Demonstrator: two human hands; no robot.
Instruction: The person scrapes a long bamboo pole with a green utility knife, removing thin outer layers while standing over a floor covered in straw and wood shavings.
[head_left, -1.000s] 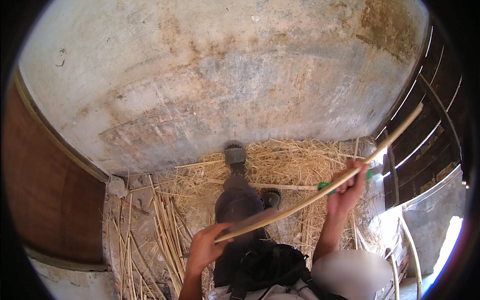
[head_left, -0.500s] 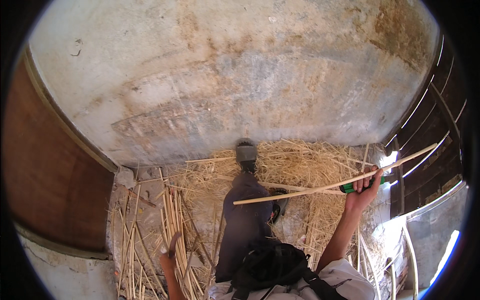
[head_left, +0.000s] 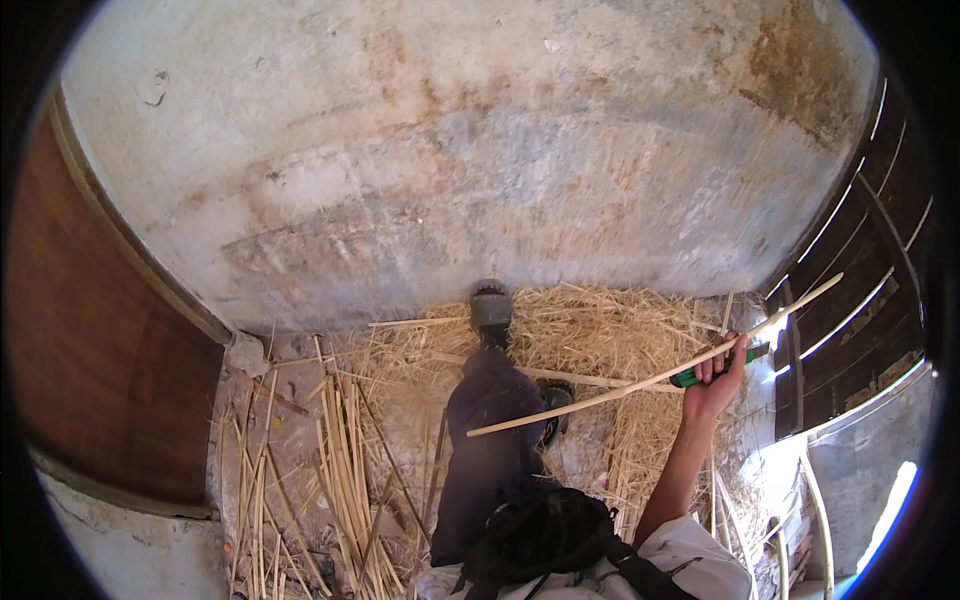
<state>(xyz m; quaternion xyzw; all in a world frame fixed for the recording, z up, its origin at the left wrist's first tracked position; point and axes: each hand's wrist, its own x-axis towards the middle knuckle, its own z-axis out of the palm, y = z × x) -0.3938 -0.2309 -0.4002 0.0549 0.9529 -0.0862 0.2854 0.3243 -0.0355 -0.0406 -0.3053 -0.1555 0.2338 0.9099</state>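
Note:
My right hand [head_left: 715, 370], at the right, is closed round a green-handled tool [head_left: 683, 379]. A short dark end of it, perhaps a blade, sticks out past the far side of the hand. The same hand also holds a long pale peeled stick [head_left: 580, 405], pinched near the thumb and fingertips. The stick slants from over my dark-trousered leg [head_left: 490, 400] up to the right, its lower left end unsupported. My left hand is out of sight.
Pale split sticks [head_left: 345, 460] lie in a loose bundle on the floor at lower left. Straw-like shavings [head_left: 600, 325] heap along the stained wall [head_left: 480, 180]. A brown panel [head_left: 120, 330] stands left, dark wooden slats [head_left: 860, 330] right. A black bag [head_left: 540, 530] hangs at my front.
My left hand has dropped out of view from beside the stick bundle. My right hand has shifted slightly left, and the held stick slants more steeply, its left end lower.

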